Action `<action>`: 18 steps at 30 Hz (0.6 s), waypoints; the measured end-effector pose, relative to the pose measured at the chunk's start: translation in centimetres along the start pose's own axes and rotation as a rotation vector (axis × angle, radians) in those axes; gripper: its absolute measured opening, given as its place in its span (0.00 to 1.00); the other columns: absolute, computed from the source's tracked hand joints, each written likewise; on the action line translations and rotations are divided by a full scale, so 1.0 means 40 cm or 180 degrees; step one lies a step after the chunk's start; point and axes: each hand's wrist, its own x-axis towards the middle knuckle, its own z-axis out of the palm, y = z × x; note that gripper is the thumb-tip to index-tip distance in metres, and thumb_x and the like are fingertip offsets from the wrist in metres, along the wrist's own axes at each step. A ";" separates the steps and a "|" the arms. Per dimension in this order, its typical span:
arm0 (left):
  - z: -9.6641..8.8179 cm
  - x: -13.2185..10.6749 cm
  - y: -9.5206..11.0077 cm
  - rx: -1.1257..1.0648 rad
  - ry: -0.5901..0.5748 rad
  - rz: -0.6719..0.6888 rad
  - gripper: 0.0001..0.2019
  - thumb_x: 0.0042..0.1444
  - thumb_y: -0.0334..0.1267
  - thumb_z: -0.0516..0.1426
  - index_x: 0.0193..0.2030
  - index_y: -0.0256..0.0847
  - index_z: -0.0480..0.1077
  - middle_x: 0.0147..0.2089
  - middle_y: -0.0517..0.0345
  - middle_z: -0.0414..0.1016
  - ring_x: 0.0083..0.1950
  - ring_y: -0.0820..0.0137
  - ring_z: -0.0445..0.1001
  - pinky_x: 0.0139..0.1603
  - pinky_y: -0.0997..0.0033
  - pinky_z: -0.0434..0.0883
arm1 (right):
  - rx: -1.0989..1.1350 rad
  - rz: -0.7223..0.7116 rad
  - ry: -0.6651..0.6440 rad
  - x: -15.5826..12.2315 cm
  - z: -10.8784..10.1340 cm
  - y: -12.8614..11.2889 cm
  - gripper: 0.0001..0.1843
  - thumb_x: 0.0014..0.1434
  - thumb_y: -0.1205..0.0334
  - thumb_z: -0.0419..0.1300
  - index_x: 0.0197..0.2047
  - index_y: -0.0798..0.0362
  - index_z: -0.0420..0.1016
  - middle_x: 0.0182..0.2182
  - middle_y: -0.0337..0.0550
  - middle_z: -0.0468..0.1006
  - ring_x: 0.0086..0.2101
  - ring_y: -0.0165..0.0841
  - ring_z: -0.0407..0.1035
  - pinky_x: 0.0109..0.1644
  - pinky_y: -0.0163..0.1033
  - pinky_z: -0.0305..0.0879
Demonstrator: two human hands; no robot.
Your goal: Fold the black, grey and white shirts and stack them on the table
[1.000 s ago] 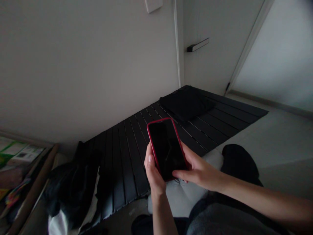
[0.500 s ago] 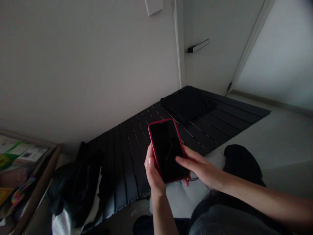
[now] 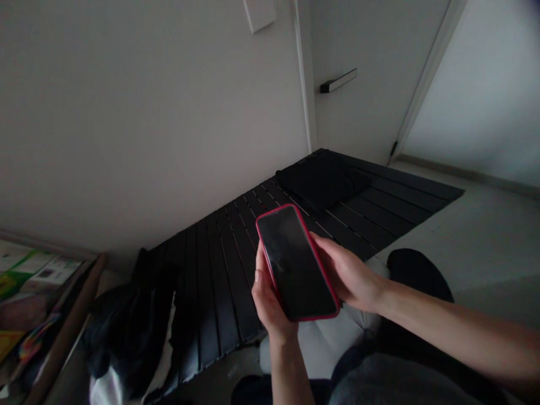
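Observation:
A smartphone (image 3: 297, 264) in a red case is held in front of me, tilted, its dark screen facing up toward me. Along its left edge my left hand (image 3: 270, 298) grips it, with the thumb on the side and the other fingers hidden behind. My right hand (image 3: 348, 273) holds the right edge, its fingers reaching underneath and out of sight. Below the phone is a light grey tufted cushion (image 3: 324, 343), partly covered by my dark clothing.
A black slatted table (image 3: 219, 281) runs along the wall, with folded black cloth (image 3: 318, 180) at its far part. Dark and white clothing (image 3: 122, 332) lies at the left, beside a box (image 3: 80, 315) of packages. A door with a handle (image 3: 337, 81) stands behind.
My right thumb has left the screen and moved to the phone's right edge. The phone has tilted a little, its lower end shifting right, and its screen now looks greyer.

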 end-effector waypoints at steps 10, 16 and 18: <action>0.017 -0.014 -0.010 0.0131 -0.0078 0.0212 0.31 0.59 0.58 0.44 0.66 0.53 0.61 0.66 0.59 0.63 0.67 0.56 0.61 0.63 0.57 0.64 | 0.0309 -0.0056 0.0375 -0.012 0.036 0.014 0.27 0.55 0.43 0.56 0.47 0.56 0.77 0.34 0.47 0.82 0.41 0.44 0.76 0.50 0.48 0.70; 0.005 -0.016 -0.011 0.0460 0.0034 0.0333 0.32 0.59 0.59 0.43 0.68 0.52 0.57 0.67 0.59 0.62 0.68 0.56 0.59 0.62 0.57 0.64 | 0.0314 -0.0066 0.0559 -0.014 0.043 0.025 0.25 0.54 0.46 0.56 0.45 0.56 0.78 0.32 0.47 0.82 0.38 0.44 0.76 0.47 0.48 0.71; -0.004 -0.015 -0.015 0.0451 0.0002 0.0369 0.31 0.60 0.58 0.44 0.68 0.52 0.58 0.68 0.59 0.61 0.68 0.56 0.58 0.64 0.57 0.63 | 0.0291 -0.0007 0.0521 -0.014 0.040 0.020 0.24 0.54 0.48 0.54 0.45 0.57 0.77 0.32 0.48 0.82 0.37 0.44 0.76 0.46 0.48 0.71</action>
